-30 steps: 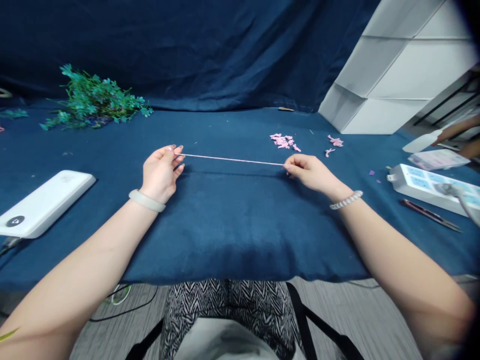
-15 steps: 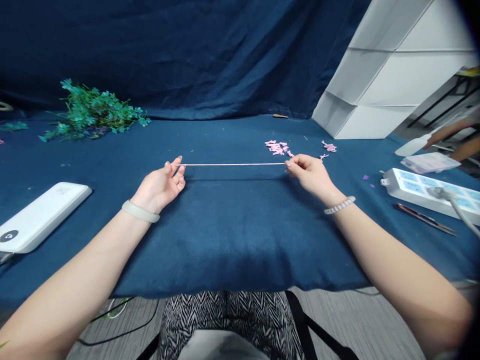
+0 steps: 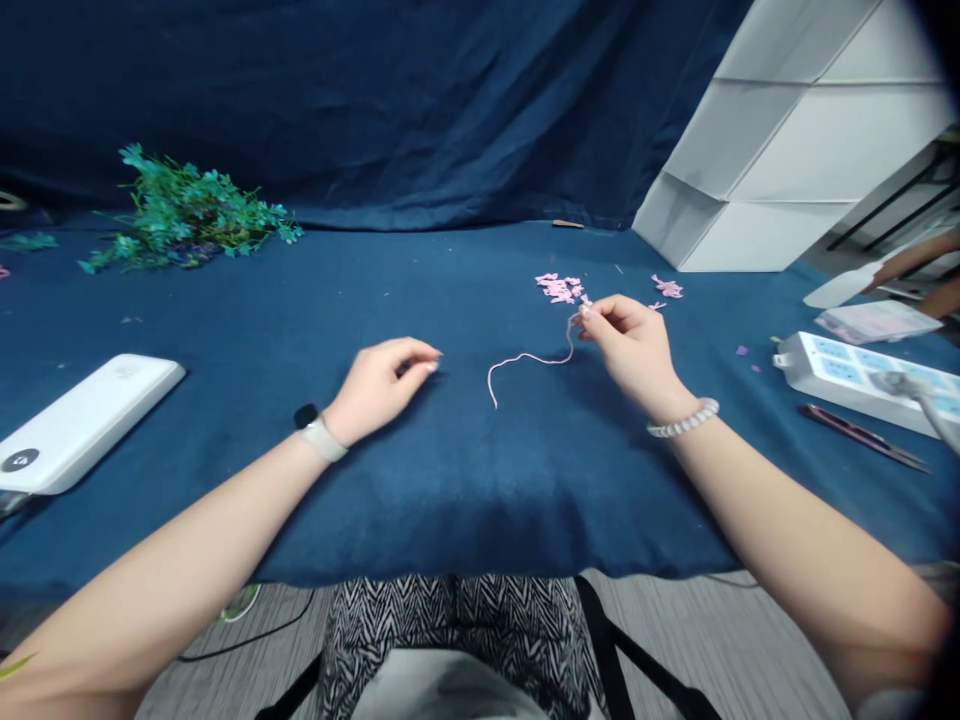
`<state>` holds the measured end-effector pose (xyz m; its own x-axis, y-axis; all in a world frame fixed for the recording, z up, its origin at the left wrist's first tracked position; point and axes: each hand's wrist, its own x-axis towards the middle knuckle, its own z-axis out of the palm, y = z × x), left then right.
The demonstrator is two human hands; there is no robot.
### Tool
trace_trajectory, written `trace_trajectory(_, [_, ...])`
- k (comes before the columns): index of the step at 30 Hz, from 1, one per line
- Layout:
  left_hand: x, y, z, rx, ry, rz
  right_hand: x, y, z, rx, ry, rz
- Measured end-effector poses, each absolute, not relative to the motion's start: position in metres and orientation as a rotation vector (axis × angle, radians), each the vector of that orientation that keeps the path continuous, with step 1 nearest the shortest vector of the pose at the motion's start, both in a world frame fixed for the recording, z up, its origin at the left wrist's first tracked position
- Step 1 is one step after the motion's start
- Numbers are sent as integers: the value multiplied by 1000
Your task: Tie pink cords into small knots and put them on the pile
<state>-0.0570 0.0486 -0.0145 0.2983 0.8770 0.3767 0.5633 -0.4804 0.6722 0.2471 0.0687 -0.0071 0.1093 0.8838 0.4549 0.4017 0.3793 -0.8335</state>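
String [image 3: 531, 356], one, in right fingers [image 3: 604, 328]

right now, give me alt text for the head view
The right hand pinches a thin pink string, its slack length curving over a dark blue tablecloth. The left hand is apart from it; small pink twisted pieces lie beyond.

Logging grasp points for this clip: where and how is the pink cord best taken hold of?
I'd probably pinch the pink cord at its free end, from the left, with the left hand: it is thin and trails slack leftward from the right hand.
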Motion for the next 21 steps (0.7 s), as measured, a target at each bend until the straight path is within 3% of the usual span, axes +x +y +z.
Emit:
trace_trajectory(4, [-35,46,-20,2586,894,716,241,62,-1,-1212,-1520,515])
trace_trajectory(8, [-19,59,-18,2734,855,542,238,59,-1,-1234,-1538,546])
trace_trajectory(17, [-4,70,-19,2687,788,480,235,55,-2,-1181,-1608,548])
trace_trajectory(21, [-11,64,-15,2589,881,677,235,57,-3,-1148,-1545,560])
